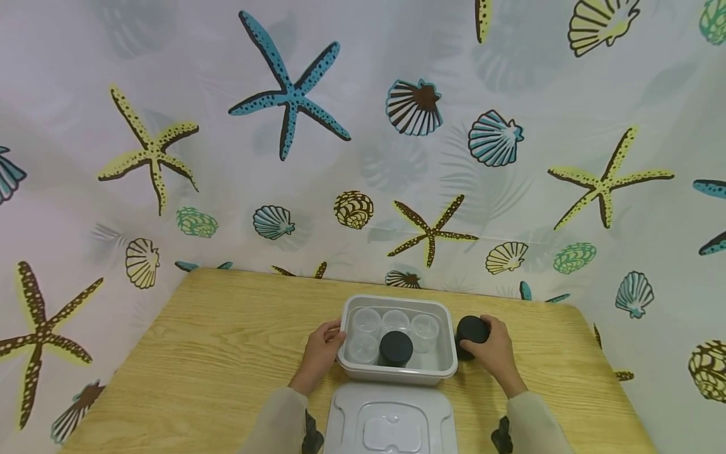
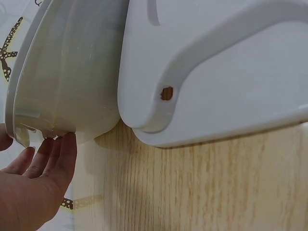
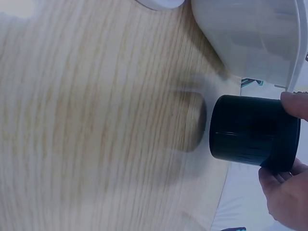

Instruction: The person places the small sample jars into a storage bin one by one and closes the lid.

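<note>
My right hand (image 1: 498, 353) grips a black cylindrical jar (image 3: 252, 130) between thumb and fingers, just right of a white plastic box (image 1: 391, 376). In the right wrist view a shadow lies on the table below the jar's base, with a gap between them. At the box's left end, my left hand (image 1: 320, 350) holds the rim, fingers tucked beneath it in the left wrist view. Inside the box stand several clear plastic cups (image 1: 424, 332) and another black jar (image 1: 396, 349) at the front middle.
A white lid (image 1: 391, 419) lies on the wooden table (image 1: 227, 353) in front of the box, close against it. Behind the table hangs a pale curtain (image 1: 363, 170) printed with starfish and shells, which also runs along both sides.
</note>
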A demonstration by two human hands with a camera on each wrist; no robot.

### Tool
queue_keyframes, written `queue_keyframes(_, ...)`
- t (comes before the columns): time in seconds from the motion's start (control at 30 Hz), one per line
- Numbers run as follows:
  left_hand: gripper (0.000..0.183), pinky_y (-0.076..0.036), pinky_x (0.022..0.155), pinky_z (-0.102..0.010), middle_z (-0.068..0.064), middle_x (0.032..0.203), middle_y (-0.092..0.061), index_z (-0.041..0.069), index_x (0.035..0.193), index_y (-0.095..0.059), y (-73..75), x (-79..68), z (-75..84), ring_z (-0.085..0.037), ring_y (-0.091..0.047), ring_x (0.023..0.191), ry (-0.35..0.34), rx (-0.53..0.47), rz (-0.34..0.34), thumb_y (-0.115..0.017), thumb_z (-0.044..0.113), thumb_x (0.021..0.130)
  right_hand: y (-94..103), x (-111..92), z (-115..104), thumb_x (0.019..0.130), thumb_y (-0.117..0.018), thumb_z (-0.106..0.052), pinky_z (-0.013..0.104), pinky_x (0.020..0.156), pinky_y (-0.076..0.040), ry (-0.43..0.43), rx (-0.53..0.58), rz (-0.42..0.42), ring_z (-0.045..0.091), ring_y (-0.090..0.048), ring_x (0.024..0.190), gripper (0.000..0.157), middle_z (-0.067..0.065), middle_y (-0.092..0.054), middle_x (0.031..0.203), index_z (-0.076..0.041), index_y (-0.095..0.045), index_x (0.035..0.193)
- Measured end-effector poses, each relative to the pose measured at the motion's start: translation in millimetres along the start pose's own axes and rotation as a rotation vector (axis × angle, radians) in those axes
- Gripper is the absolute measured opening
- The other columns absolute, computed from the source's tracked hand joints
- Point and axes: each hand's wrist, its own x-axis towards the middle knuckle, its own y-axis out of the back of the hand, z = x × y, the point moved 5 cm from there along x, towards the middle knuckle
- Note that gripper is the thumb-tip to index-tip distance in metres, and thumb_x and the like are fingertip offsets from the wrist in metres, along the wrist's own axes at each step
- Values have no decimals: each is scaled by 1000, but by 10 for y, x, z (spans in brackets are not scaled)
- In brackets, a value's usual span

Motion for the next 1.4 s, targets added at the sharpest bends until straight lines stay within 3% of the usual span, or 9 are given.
queue_keyframes(1.4, 37, -52, 66, -26, -24, 123, -60, -1, 132, -50, -13, 34, -7, -23, -62, 99, 25, 14, 9, -51, 12, 98, 326, -120, -311, 82, -73, -15, 56, 104, -36, 34, 44, -38, 42, -38, 129, 73, 27, -36, 141, 5, -34, 141)
